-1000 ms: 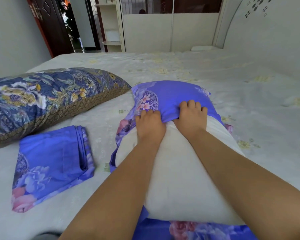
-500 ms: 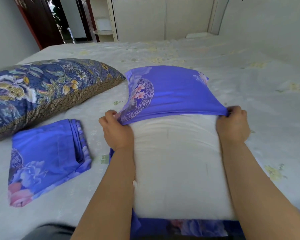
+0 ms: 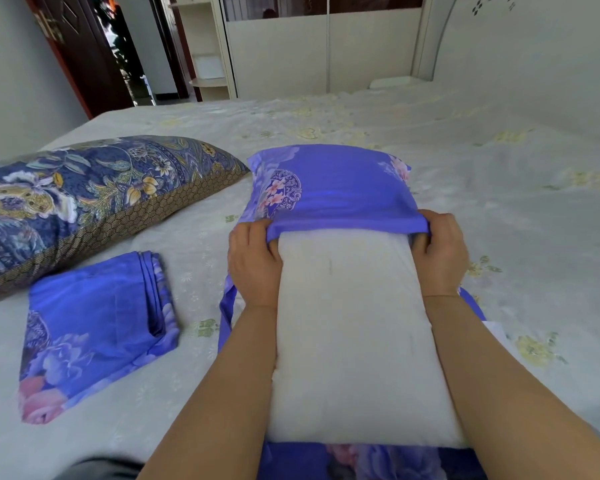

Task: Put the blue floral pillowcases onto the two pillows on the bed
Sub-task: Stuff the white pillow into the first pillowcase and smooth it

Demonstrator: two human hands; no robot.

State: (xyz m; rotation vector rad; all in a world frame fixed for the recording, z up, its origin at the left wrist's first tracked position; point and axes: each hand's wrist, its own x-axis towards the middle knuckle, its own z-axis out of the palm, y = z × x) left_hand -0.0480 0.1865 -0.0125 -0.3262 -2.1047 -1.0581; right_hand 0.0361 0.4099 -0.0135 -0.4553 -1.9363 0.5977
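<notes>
A bare white pillow [image 3: 354, 327] lies lengthwise in front of me, its far end inside a blue floral pillowcase [image 3: 333, 185]. My left hand [image 3: 253, 261] grips the case's open hem at the pillow's left side. My right hand [image 3: 440, 254] grips the same hem at the right side. The lower layer of the case shows under the pillow's near end. A second blue floral pillowcase [image 3: 94, 327] lies folded on the bed to the left. Beyond it rests a second pillow [image 3: 84, 199] in a dark blue and yellow flowered cover.
The bed [image 3: 499, 209] has a pale sheet with faint yellow flowers and stretches far to the right and back. A white wardrobe [image 3: 326, 50] stands beyond the bed, with an open dark wooden door [image 3: 77, 53] at the back left.
One second ago both hands pressed together at the hem's middle. They then moved apart to the pillow's two sides and now grip the hem there, drawn slightly closer in along the pillow.
</notes>
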